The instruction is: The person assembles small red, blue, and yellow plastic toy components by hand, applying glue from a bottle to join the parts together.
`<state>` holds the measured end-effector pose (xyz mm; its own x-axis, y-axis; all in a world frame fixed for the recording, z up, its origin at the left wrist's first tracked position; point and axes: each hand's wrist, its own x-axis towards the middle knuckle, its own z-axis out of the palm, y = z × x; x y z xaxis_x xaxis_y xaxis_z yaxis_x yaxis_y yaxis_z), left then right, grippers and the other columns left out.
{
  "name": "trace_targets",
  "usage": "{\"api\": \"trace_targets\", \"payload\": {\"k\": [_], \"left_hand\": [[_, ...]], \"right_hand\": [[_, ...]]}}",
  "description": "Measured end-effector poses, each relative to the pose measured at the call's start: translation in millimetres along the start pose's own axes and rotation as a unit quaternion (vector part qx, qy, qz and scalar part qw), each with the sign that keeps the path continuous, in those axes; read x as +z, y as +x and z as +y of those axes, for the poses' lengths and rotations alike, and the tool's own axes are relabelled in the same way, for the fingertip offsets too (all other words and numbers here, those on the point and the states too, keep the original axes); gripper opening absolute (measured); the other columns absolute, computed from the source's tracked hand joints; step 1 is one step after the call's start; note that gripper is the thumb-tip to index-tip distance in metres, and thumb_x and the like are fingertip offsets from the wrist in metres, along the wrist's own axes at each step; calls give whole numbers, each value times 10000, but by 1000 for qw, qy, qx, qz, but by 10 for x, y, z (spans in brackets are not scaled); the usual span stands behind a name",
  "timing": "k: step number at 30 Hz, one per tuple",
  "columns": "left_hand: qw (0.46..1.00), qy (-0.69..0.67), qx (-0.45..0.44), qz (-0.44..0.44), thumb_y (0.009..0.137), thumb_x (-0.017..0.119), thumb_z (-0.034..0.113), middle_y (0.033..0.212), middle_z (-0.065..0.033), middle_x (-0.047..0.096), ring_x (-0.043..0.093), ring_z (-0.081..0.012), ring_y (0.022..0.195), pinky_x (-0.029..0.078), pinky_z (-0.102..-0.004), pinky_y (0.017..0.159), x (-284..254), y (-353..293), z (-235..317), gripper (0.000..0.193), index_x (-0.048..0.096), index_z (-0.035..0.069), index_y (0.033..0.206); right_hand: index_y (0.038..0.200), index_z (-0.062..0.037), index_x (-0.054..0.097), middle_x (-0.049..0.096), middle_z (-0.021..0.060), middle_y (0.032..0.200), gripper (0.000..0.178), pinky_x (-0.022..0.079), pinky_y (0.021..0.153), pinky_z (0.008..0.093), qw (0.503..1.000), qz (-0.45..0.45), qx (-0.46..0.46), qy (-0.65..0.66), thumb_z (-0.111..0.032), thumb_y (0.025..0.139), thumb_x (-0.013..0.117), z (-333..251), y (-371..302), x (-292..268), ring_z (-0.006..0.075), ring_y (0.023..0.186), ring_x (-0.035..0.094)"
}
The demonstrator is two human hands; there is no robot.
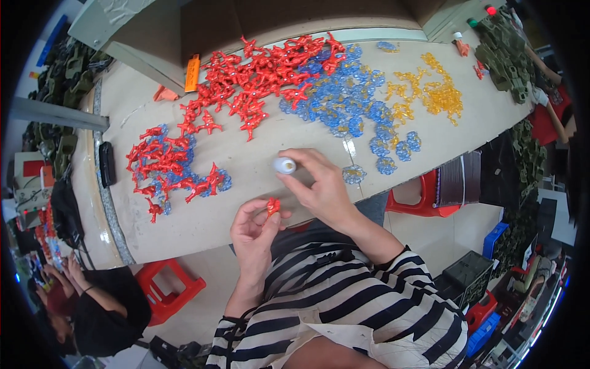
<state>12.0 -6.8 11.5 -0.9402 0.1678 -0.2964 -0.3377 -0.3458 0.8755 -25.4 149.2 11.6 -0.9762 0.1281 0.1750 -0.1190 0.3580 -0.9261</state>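
Note:
Between the thumb and fingers of my left hand [255,232] is a small red plastic figure [273,207], held just above the near part of the table. My right hand [321,187] grips a small whitish bottle [284,165] with a yellowish tip, a little farther forward and to the right of the figure. Bottle and figure are apart. Ahead lies a big heap of red figures [246,80]. It runs into a spread of clear blue plastic pieces [338,92]. On the left, red figures lie on top of more blue pieces [224,182].
Small yellow pieces [439,92] are scattered at the far right of the table [246,166]. An orange box cutter [193,72] leans by the shelf post at the back. A black case [107,165] lies at left. Red stools [166,292] stand below; other people work on both sides.

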Motion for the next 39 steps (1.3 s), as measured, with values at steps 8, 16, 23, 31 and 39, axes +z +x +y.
{"api": "trace_targets", "payload": {"k": [8, 16, 23, 31, 39], "left_hand": [[998, -33, -54, -23, 820, 499, -102, 1189, -175, 469, 566, -295, 1030, 534, -282, 729, 41, 1, 132, 244, 456, 31, 1021], [983, -100, -119, -102, 791, 559, -104, 1167, -162, 489, 538, -305, 1071, 494, -325, 862, 129, 23, 156, 341, 460, 0, 1100], [984, -90, -112, -103, 776, 574, -107, 1104, -146, 541, 555, -292, 1049, 493, -322, 858, 54, 16, 79, 325, 538, -22, 1087], [979, -105, -95, -144, 799, 570, -63, 1089, -124, 534, 596, -277, 969, 505, -313, 836, 25, 31, -4, 333, 537, -39, 1129], [987, -94, -51, -119, 848, 524, -27, 1087, -124, 537, 586, -274, 992, 510, -306, 821, 76, 14, 31, 282, 543, -36, 1129]], "right_hand": [[990, -7, 593, 595, 148, 952, 227, 446, 750, 351, 969, 86, -71, -222, 5, 764, 585, -5, 43, -582, 292, 861, 560], [1006, 8, 596, 566, 144, 884, 275, 447, 733, 365, 948, -8, -15, -317, 3, 732, 606, 90, 282, -979, 299, 843, 536], [1036, -14, 590, 559, 133, 851, 316, 455, 703, 345, 957, -41, -14, -287, 5, 722, 628, -4, 280, -1013, 273, 797, 553], [889, 1, 653, 633, 96, 838, 184, 450, 542, 223, 1000, -18, -13, 16, 15, 706, 673, -203, -198, -527, 135, 673, 594], [877, 12, 640, 656, 116, 871, 167, 460, 477, 191, 997, -7, -51, -52, 23, 713, 668, -204, -323, -387, 112, 598, 612]]}}
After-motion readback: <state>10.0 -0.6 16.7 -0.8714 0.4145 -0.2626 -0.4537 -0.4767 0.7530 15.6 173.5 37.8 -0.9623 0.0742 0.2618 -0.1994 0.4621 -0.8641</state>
